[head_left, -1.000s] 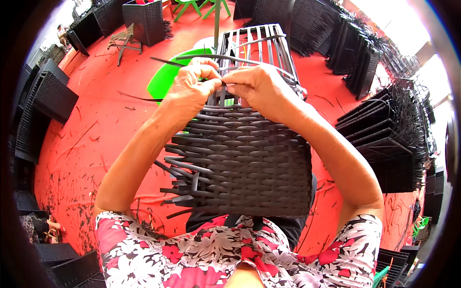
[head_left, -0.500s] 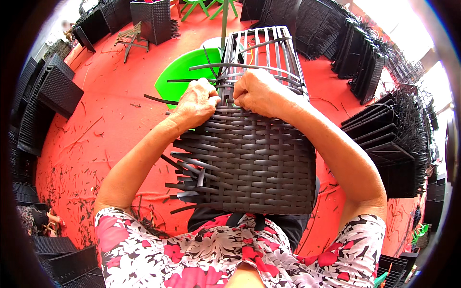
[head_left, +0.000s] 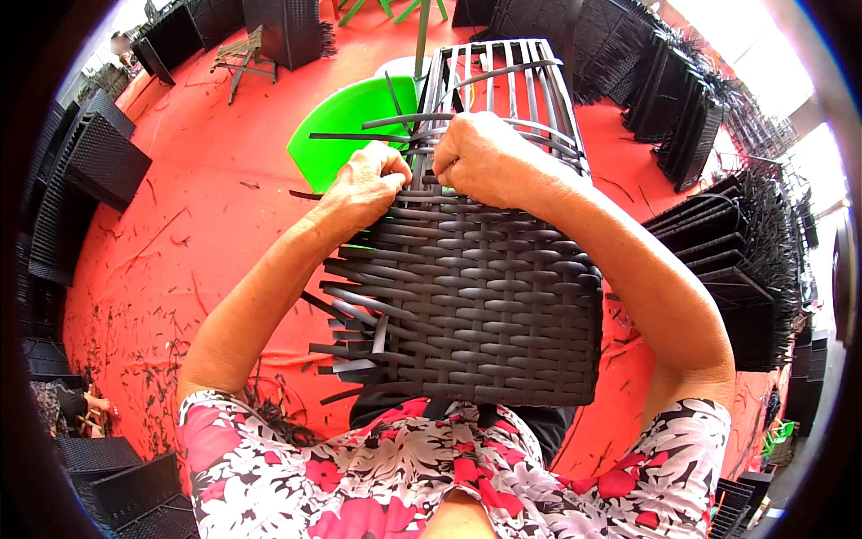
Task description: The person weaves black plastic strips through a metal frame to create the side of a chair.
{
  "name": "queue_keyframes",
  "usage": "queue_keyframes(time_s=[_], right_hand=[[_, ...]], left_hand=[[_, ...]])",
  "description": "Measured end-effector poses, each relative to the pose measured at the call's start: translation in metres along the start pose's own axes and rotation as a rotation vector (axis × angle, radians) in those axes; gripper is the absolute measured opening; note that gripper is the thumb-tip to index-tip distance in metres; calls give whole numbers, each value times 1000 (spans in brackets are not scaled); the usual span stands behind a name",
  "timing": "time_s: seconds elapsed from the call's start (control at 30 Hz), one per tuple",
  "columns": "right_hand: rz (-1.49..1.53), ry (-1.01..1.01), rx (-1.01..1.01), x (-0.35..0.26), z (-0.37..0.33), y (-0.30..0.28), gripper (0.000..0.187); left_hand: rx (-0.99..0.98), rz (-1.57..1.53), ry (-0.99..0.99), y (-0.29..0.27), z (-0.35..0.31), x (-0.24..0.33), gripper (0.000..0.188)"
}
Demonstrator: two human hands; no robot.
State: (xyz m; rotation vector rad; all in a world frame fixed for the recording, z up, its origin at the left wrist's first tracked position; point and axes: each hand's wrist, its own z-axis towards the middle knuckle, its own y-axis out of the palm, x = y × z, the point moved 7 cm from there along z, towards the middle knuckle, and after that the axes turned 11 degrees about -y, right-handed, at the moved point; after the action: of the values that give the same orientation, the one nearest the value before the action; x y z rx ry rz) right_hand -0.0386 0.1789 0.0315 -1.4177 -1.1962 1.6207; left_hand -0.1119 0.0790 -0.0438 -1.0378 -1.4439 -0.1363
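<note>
A half-woven panel of flat dark plastic strips [head_left: 489, 305] lies before me over my lap. Its near part is tightly woven, while bare slats of the frame [head_left: 512, 85] show at the far end. Loose strip ends stick out along its left edge. At the left side of the weaving line, my left hand [head_left: 370, 180] is closed in a pinch on a strip. My right hand [head_left: 485, 162] is curled closed over the slats just right of it, its fingertips at the strips; what they grip is mostly hidden. A long loose strip [head_left: 359, 136] juts out left beyond my hands.
A bright green plastic scoop-shaped thing [head_left: 337, 121] with a pole [head_left: 421, 45] stands behind the panel. Dark woven panels [head_left: 108, 162] are stacked at left, more [head_left: 718, 242] at right. A small folding stool [head_left: 244, 58] stands far left. Strip scraps litter the red floor [head_left: 224, 207].
The panel has shifted slightly right, its far end tipping away. My left hand's fingers have drawn into a more visible pinch, and both hands have moved slightly up.
</note>
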Motion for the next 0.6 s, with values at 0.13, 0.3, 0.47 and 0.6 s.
queue_keyframes(time_s=[0.13, 0.3, 0.47, 0.6], right_hand=[[26, 31, 22, 6, 2, 8, 15], [17, 2, 36, 2, 11, 14, 14], [83, -164, 155, -6, 13, 17, 15], [-114, -116, 276, -31, -17, -26, 17]], left_hand=[[57, 43, 100, 0, -1, 1, 9], [-14, -42, 97, -2, -5, 3, 10], [-234, -207, 22, -5, -3, -4, 12], [52, -4, 451, -68, -36, 34, 14]])
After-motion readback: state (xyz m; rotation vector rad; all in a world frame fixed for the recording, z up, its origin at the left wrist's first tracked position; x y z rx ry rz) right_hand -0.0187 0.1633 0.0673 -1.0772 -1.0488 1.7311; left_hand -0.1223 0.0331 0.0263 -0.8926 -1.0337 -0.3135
